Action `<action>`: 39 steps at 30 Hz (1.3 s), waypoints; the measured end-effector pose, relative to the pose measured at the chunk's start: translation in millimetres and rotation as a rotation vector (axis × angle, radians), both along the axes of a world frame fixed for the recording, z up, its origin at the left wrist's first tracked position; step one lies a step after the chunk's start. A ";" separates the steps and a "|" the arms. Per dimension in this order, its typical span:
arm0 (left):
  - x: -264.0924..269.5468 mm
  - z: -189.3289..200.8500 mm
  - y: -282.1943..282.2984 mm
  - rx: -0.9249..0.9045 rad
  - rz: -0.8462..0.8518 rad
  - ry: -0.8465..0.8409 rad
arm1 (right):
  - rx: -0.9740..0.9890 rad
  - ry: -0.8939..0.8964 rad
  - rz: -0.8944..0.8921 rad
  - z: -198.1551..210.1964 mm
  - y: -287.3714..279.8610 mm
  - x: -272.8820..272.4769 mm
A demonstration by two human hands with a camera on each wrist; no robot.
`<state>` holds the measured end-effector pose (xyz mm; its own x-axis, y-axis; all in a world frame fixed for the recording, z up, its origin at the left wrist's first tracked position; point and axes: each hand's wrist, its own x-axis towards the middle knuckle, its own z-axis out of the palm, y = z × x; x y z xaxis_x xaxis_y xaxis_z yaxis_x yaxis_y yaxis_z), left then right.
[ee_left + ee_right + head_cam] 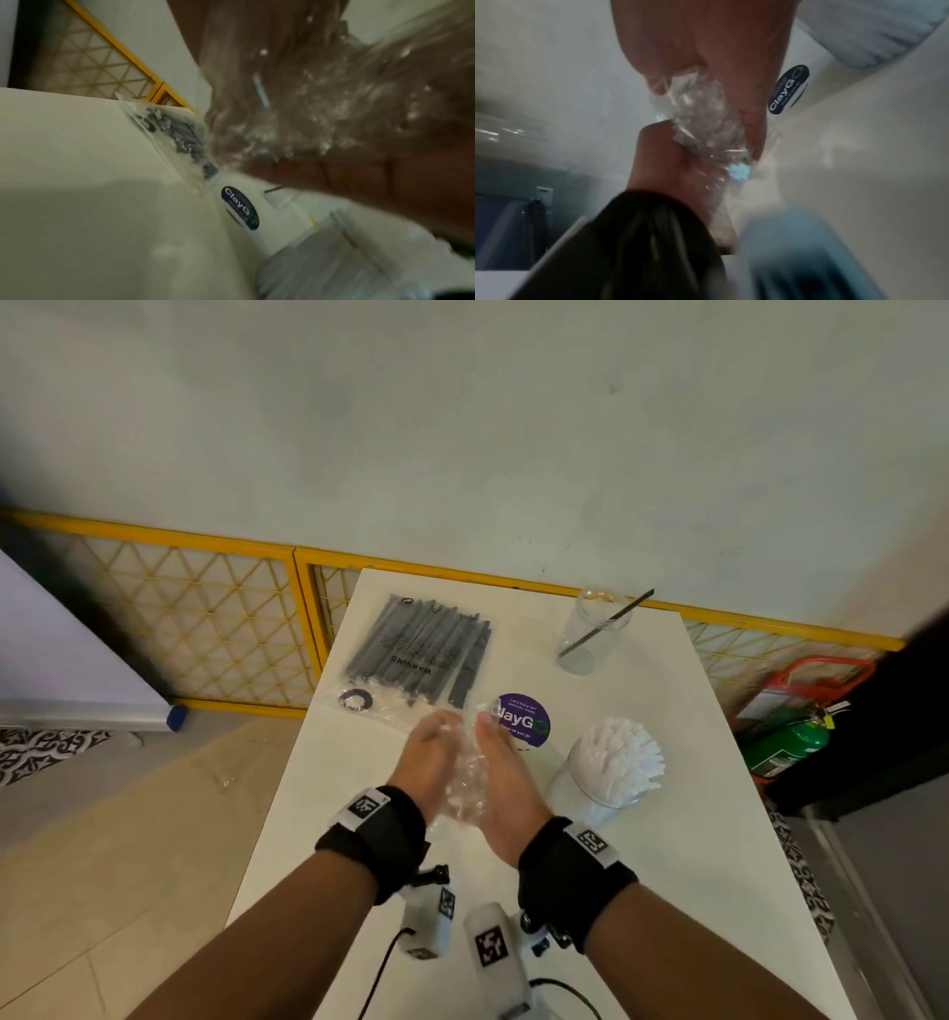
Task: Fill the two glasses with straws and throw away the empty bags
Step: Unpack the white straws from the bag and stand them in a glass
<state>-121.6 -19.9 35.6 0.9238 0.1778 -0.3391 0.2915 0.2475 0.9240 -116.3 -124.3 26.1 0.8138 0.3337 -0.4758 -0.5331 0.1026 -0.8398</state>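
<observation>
Over the white table [693, 814], a crumpled, empty clear bag [464, 778] is squeezed between my two hands. My left hand [444, 726] curls its fingers round the bag [700, 121]. My right hand [485, 729] presses against it with straight fingers. A near glass [611, 767] to the right of my hands is packed with white straws. A far glass [590, 634] holds one black straw. A clear bag of black straws [418, 654] lies flat at the far left of the table and shows beside my left hand [180, 138].
A round purple sticker [529, 721] lies on the table just beyond my hands. A yellow lattice barrier [205, 618] runs along the wall behind the table. A green fire extinguisher [785, 747] in a red stand is on the floor at the right.
</observation>
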 end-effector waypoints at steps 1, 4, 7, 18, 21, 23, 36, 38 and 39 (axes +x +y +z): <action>-4.5 -2.0 1.9 0.023 -0.080 -0.004 | 0.020 0.059 -0.059 -0.5 4.2 5.4; -22.0 -10.5 13.0 0.169 -0.294 -0.122 | -0.027 0.080 -0.116 3.4 7.0 14.0; -29.5 -19.6 20.5 0.678 -0.473 -0.358 | -0.110 0.104 0.002 0.1 14.4 13.5; -40.5 -72.5 52.2 0.912 -0.204 -0.149 | -0.502 0.066 0.501 -15.4 -9.9 -8.6; -35.5 -81.7 59.4 1.124 -0.234 0.195 | -0.948 -0.288 0.610 -34.5 -43.6 -4.9; -37.9 -90.6 58.0 1.192 -0.284 0.357 | -1.007 -0.382 0.662 -44.5 -64.6 -6.0; -38.4 -76.8 45.4 0.983 -0.479 0.523 | -1.179 -0.437 0.631 -87.4 -94.7 18.3; -39.9 -74.7 49.3 0.990 -0.537 0.511 | -1.195 -0.351 0.576 -86.2 -97.4 23.2; -40.0 -73.8 50.9 1.006 -0.563 0.499 | -1.203 -0.312 0.560 -85.0 -99.0 25.4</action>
